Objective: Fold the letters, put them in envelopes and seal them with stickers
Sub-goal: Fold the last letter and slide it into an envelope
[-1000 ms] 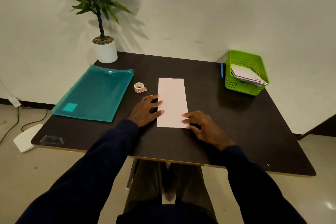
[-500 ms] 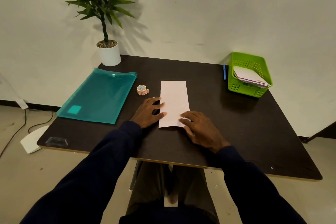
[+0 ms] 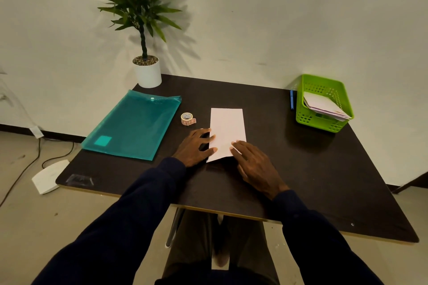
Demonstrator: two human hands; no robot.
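Right of the tan sticker roll (image 3: 187, 118), left hand (image 3: 196, 147) and right hand (image 3: 253, 165) press flat-fingered on the pale pink folded paper letter (image 3: 228, 126); crease needs firm, edge-aligned strokes.

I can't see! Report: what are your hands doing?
Both open: left hand, right hand pressing letter. Beside it, apart: sticker roll. Nothing else on letter.

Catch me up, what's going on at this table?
A person is working on the letter, a narrow pale sheet lying on the table. The left hand presses flat fingers on its left edge and the right hand lies on its near right corner. The sticker roll sits untouched left of it, and the papers that look like envelopes are in the green basket at the far right. This letter is not in an envelope yet.
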